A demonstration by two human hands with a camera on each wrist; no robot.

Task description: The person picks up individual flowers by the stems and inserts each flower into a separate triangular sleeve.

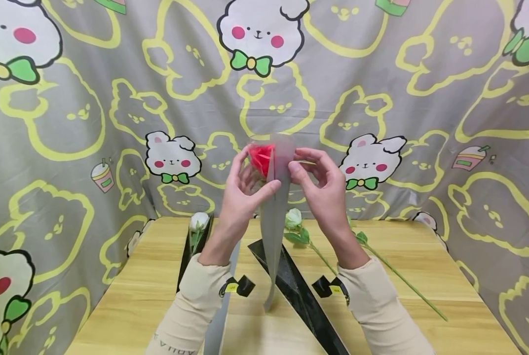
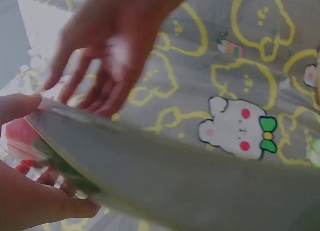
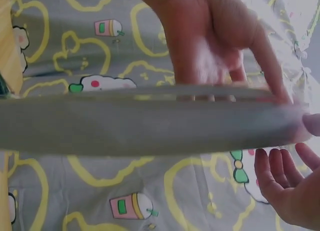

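A red rose (image 1: 261, 159) stands upright in a long, translucent grey wrapper (image 1: 271, 227) that tapers to a narrow lower end. My left hand (image 1: 239, 197) holds the wrapped bloom near its top, thumb across the front and the other fingers around the left side. On the opposite edge, the thumb of my right hand (image 1: 324, 185) touches the wrapper, its fingers loosely bent and spread. From the left wrist, red petals and a green leaf show inside the wrapper (image 2: 165, 161). The right wrist view shows the wrapper (image 3: 140, 123) lengthwise, hiding most of the flower.
Behind my left forearm lies a white rose (image 1: 199, 221) in a black sleeve. A long black wrapper (image 1: 300, 291) lies diagonally below my hands, beside a grey strip (image 1: 222, 305). At right are another white rose (image 1: 293, 218) and a bare green stem (image 1: 402, 276). Patterned curtain (image 1: 278, 108) surrounds the wooden table (image 1: 135, 296).
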